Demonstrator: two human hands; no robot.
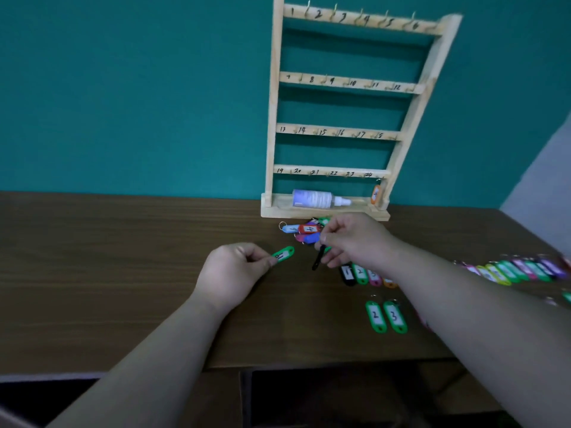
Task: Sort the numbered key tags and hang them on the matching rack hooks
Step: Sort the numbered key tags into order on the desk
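2 hands each pinch a tag: the left hand [234,270] holds a green tag [283,254] by its end, the right hand [352,239] a dangling black tag [318,259]. Just beyond the right hand lies a loose pile of tags [304,231] on the bench [123,273], and past the pile stands the numbered rack [340,131].

One wide-angle view only, worn on the head; it looked forward and down at the surface [123,273]; the left hand [231,273] and right hand [355,239] sat close, mid-frame; the rack [272,118] stood farther off against the wall [123,88], bowed by the lens.
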